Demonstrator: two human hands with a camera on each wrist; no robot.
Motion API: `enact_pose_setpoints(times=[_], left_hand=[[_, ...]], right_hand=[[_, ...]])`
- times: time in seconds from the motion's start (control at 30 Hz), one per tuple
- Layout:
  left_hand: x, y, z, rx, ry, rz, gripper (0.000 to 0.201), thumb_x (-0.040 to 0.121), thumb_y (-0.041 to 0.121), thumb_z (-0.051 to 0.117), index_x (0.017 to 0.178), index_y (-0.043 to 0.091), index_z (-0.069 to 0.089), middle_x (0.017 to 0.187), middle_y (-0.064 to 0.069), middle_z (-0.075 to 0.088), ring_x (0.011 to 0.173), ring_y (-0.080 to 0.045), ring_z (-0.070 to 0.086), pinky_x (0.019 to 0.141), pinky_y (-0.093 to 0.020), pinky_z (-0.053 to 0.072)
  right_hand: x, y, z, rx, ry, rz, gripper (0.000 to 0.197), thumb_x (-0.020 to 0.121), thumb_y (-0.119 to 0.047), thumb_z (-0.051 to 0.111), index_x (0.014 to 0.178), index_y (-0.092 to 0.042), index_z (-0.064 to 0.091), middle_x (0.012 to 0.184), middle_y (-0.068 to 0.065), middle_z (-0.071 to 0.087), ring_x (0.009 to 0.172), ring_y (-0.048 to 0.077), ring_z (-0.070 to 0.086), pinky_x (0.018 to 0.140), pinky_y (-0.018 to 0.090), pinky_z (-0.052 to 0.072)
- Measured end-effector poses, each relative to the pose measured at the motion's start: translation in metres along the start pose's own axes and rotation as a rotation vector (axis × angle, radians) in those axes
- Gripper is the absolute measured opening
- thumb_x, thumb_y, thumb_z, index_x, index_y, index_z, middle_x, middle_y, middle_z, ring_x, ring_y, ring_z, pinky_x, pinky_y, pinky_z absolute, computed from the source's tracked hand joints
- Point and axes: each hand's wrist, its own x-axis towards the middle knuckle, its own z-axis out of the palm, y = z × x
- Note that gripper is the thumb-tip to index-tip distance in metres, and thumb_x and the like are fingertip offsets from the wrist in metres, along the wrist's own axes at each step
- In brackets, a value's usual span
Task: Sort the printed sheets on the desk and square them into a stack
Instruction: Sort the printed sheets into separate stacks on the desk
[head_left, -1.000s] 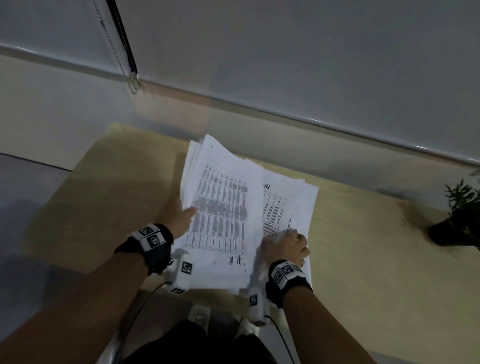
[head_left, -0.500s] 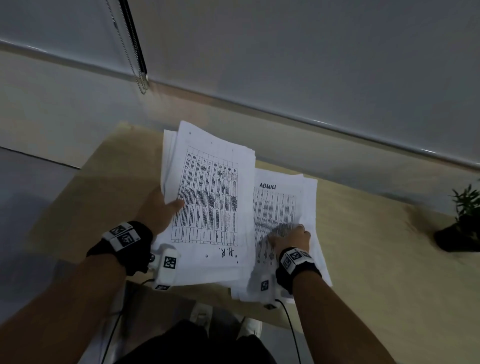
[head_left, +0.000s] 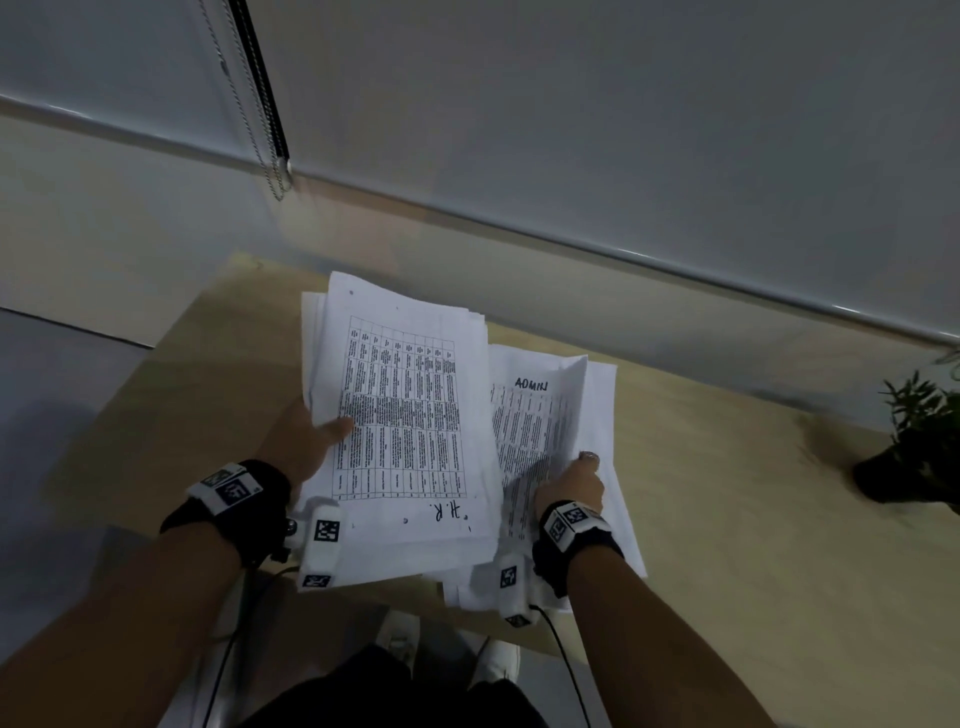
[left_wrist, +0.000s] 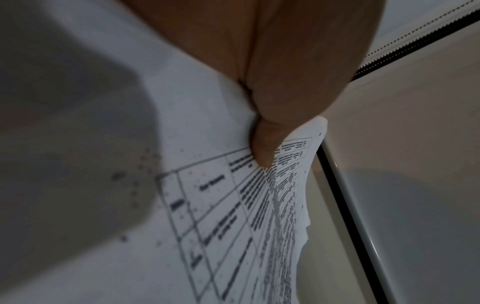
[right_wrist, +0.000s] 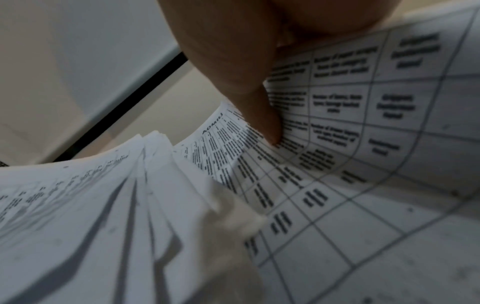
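Head view: the left hand (head_left: 301, 441) is gripping the HR bundle (head_left: 405, 415) raised above the desk (head_left: 727, 519). Just right of that bundle, the right hand (head_left: 571, 486) is pinching the ADMIN sheet (head_left: 535, 415), long axes running parallel.

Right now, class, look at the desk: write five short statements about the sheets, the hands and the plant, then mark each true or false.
1. The left hand holds the bundle marked H.R.. True.
2. The sheet marked ADMIN lies left of that bundle. False: it lies right of it.
3. The right hand is empty. False: it pinches the ADMIN sheet.
4. A potted plant stands at the desk's right end. True.
5. All sheets are squared into one stack. False: edges are fanned.
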Motion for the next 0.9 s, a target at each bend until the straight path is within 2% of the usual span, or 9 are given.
enact_pose_setpoints(times=[0.2,0.33,0.4,0.47,0.53,0.6,0.7,0.8,0.9], left_hand=[[0.003,0.0,-0.016,-0.048,0.042,0.004,0.034,0.092,0.013,0.065,0.125,0.007,0.059,0.112,-0.012,0.07,0.108,-0.036,0.063,0.1,-0.056,0.046],[-0.003,-0.007,-0.015,-0.036,-0.014,0.002,0.031,0.091,0.014,0.066,0.121,0.009,0.061,0.11,-0.008,0.071,0.109,-0.034,0.064,0.101,-0.056,0.046],[-0.006,-0.014,-0.004,-0.038,-0.041,-0.028,0.03,0.09,0.014,0.067,0.119,0.011,0.059,0.108,-0.003,0.069,0.111,-0.03,0.061,0.102,-0.048,0.044],[-0.007,-0.022,0.009,-0.014,-0.055,-0.053,0.044,0.088,0.02,0.07,0.128,0.011,0.054,0.117,-0.003,0.066,0.116,-0.028,0.057,0.105,-0.048,0.041],[-0.003,-0.033,0.018,0.018,-0.07,-0.083,0.061,0.083,0.035,0.075,0.135,0.014,0.051,0.13,-0.006,0.062,0.122,-0.029,0.055,0.108,-0.051,0.039],[0.014,-0.056,0.023,0.056,-0.089,-0.094,0.079,0.072,0.052,0.077,0.137,0.015,0.05,0.136,-0.006,0.06,0.124,-0.029,0.056,0.108,-0.052,0.041],[0.022,-0.059,0.031,0.124,-0.114,-0.116,0.107,0.061,0.074,0.071,0.145,0.014,0.041,0.148,-0.008,0.049,0.133,-0.029,0.049,0.111,-0.05,0.038],[0.005,-0.026,0.036,0.122,-0.058,-0.138,0.092,0.085,0.06,0.063,0.153,0.01,0.026,0.16,-0.007,0.029,0.145,-0.026,0.031,0.119,-0.043,0.025],[0.005,-0.015,0.045,0.022,-0.053,-0.22,0.081,0.09,0.058,0.057,0.152,0.011,0.031,0.158,-0.005,0.031,0.145,-0.026,0.031,0.118,-0.039,0.025]], right_hand=[[-0.005,0.002,-0.015,0.057,-0.019,0.032,0.036,0.084,-0.014,0.067,0.117,-0.001,0.058,0.118,0.019,0.065,0.102,0.036,0.065,0.078,0.033,0.053],[0.0,-0.013,-0.076,0.029,0.165,-0.143,0.031,0.08,-0.017,0.071,0.103,0.005,0.065,0.104,0.027,0.068,0.089,0.04,0.065,0.067,0.036,0.047],[0.002,-0.026,-0.115,0.057,0.269,-0.229,0.035,0.077,-0.023,0.076,0.095,0.006,0.067,0.095,0.027,0.069,0.088,0.042,0.067,0.067,0.038,0.05],[-0.005,-0.041,-0.152,0.115,0.337,-0.283,0.041,0.074,-0.032,0.08,0.09,0.004,0.069,0.087,0.024,0.07,0.081,0.036,0.069,0.067,0.04,0.054],[-0.015,-0.05,-0.171,0.25,0.276,-0.318,0.03,0.076,-0.029,0.08,0.084,-0.003,0.07,0.076,0.014,0.069,0.064,0.022,0.066,0.057,0.028,0.051],[-0.019,-0.051,-0.163,0.354,0.127,-0.311,0.018,0.078,-0.023,0.08,0.083,-0.011,0.068,0.071,0.005,0.067,0.055,0.01,0.059,0.05,0.021,0.046],[-0.009,-0.042,-0.117,0.384,-0.032,-0.241,0.032,0.075,-0.024,0.083,0.09,0.001,0.07,0.079,0.011,0.073,0.065,0.023,0.069,0.064,0.043,0.06],[-0.004,-0.034,-0.061,0.287,-0.094,-0.197,0.049,0.077,-0.019,0.08,0.117,0.002,0.06,0.101,0.009,0.068,0.092,0.028,0.068,0.085,0.041,0.057],[-0.012,-0.033,-0.014,0.164,-0.212,-0.234,0.048,0.086,-0.025,0.069,0.129,-0.01,0.054,0.119,0.008,0.065,0.107,0.031,0.064,0.088,0.036,0.053]])
